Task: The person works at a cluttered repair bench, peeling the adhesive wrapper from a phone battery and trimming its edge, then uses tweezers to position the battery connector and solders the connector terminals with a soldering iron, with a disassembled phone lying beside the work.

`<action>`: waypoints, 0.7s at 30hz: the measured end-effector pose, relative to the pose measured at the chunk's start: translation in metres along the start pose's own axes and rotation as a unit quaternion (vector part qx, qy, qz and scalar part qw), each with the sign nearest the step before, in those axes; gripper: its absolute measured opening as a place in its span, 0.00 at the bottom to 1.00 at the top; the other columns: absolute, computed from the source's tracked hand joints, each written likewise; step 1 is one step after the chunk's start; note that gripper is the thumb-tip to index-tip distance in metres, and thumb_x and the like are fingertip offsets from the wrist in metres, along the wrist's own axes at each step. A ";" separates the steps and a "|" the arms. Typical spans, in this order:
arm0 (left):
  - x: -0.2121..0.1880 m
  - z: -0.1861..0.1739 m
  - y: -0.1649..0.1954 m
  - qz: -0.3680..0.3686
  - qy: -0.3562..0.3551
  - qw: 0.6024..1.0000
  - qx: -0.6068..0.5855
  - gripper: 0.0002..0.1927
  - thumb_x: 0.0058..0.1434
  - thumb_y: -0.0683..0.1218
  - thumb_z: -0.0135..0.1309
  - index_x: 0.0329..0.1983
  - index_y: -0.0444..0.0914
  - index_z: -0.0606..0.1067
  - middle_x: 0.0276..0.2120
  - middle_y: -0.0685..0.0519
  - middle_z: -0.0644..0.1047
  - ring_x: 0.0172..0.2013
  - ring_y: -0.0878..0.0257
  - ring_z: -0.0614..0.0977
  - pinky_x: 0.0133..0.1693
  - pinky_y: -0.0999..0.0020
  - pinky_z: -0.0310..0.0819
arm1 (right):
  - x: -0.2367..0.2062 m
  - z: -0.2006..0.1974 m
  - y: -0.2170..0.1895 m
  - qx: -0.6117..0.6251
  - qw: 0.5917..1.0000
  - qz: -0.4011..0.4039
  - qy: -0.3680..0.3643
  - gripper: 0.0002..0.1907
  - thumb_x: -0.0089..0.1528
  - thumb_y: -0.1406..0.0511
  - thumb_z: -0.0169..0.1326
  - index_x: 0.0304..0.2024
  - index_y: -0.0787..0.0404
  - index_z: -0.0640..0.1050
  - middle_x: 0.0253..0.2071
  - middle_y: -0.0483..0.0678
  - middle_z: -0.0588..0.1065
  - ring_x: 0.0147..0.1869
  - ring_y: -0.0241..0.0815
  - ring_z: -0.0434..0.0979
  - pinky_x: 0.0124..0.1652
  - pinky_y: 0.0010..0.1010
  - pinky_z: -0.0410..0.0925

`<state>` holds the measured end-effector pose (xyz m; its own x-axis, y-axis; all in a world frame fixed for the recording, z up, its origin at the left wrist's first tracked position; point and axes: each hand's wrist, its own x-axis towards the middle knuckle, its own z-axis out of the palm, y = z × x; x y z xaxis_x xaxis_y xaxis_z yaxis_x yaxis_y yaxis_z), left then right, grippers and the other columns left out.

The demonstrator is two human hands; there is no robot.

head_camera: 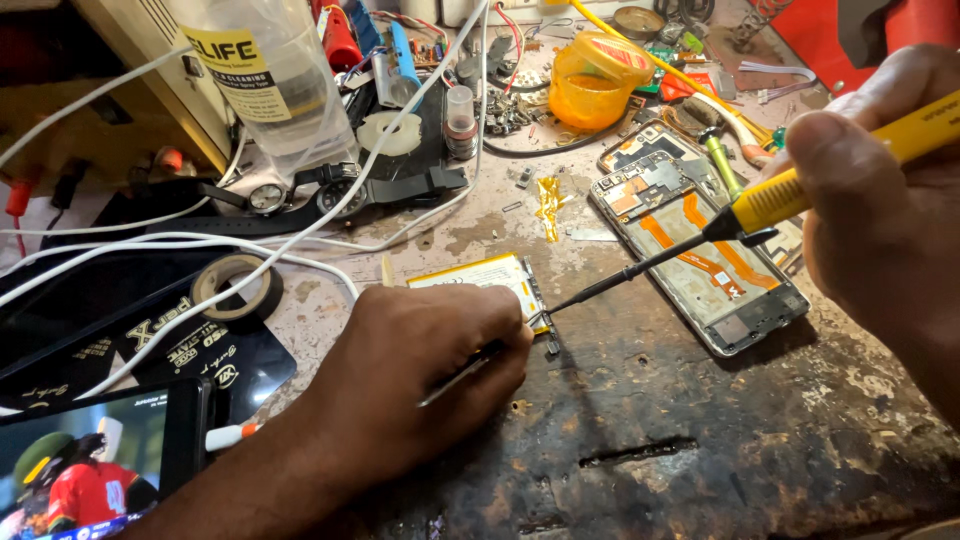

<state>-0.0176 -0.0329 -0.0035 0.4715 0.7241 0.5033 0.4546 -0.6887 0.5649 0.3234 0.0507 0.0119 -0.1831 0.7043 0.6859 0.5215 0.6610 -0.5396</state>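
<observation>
My left hand [420,380] rests on the worn workbench and grips thin metal tweezers [462,372], whose tips pinch a small metal part [541,320] beside a flat phone battery [483,275] with a yellow edge. My right hand [885,200] holds a yellow-handled soldering iron [770,200]; its dark tip [600,285] reaches down to that small part. Just behind the iron lies an opened phone frame [700,245] with orange flex cables.
A clear plastic liquid bottle [275,75], an orange tub [590,85], a roll of tape [237,285], wristwatches [330,195], white cables [150,240] and loose parts crowd the back. A lit phone screen [90,470] lies at the lower left on a black mat [150,350].
</observation>
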 end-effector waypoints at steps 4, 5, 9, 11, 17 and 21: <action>-0.001 0.000 -0.001 0.005 -0.005 1.000 0.002 0.06 0.57 0.43 0.60 0.33 0.40 0.74 0.25 0.50 0.77 0.28 0.53 0.82 0.30 0.62 0.75 | -0.002 0.002 0.004 0.029 0.999 0.019 0.013 0.18 0.77 0.58 0.56 0.41 0.60 0.65 0.32 0.45 0.68 0.31 0.29 0.67 0.38 0.22 0.67; -0.001 0.000 -0.001 0.006 -0.006 1.000 0.001 0.06 0.57 0.43 0.60 0.33 0.40 0.74 0.26 0.50 0.77 0.28 0.53 0.82 0.30 0.62 0.75 | -0.002 0.003 0.004 0.042 0.999 0.024 0.013 0.17 0.77 0.60 0.56 0.40 0.60 0.65 0.32 0.44 0.68 0.32 0.29 0.66 0.38 0.21 0.66; -0.002 -0.001 -0.001 0.027 -0.012 1.000 -0.001 0.07 0.58 0.43 0.60 0.34 0.40 0.73 0.27 0.50 0.76 0.29 0.52 0.81 0.31 0.61 0.75 | -0.003 0.003 0.001 0.047 0.998 0.034 0.015 0.14 0.76 0.62 0.55 0.40 0.60 0.66 0.34 0.44 0.68 0.34 0.28 0.69 0.40 0.21 0.68; -0.003 -0.001 -0.001 0.033 -0.016 0.999 0.003 0.07 0.59 0.43 0.60 0.35 0.39 0.72 0.27 0.50 0.76 0.29 0.52 0.81 0.31 0.61 0.75 | -0.002 0.004 -0.001 0.044 0.998 0.043 0.016 0.14 0.75 0.63 0.55 0.39 0.60 0.66 0.34 0.44 0.68 0.35 0.28 0.68 0.40 0.21 0.67; -0.002 -0.001 -0.001 0.042 -0.018 0.999 0.010 0.08 0.60 0.43 0.60 0.34 0.39 0.71 0.26 0.50 0.75 0.29 0.52 0.81 0.31 0.60 0.74 | 0.000 0.004 -0.005 0.049 0.997 0.053 0.007 0.13 0.75 0.64 0.54 0.39 0.60 0.66 0.36 0.45 0.68 0.35 0.29 0.68 0.43 0.22 0.69; -0.002 -0.001 -0.001 0.047 -0.017 0.999 0.002 0.08 0.59 0.42 0.59 0.35 0.39 0.71 0.26 0.50 0.75 0.29 0.53 0.81 0.31 0.61 0.74 | 0.004 0.009 -0.010 0.068 0.996 0.062 0.016 0.12 0.73 0.63 0.55 0.41 0.59 0.66 0.36 0.45 0.69 0.37 0.29 0.70 0.43 0.23 0.70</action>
<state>-0.0196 -0.0338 -0.0044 0.5375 0.6541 0.5322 0.4103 -0.7542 0.5126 0.3103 0.0494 0.0162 -0.0968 0.7759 0.6234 0.4198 0.5997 -0.6813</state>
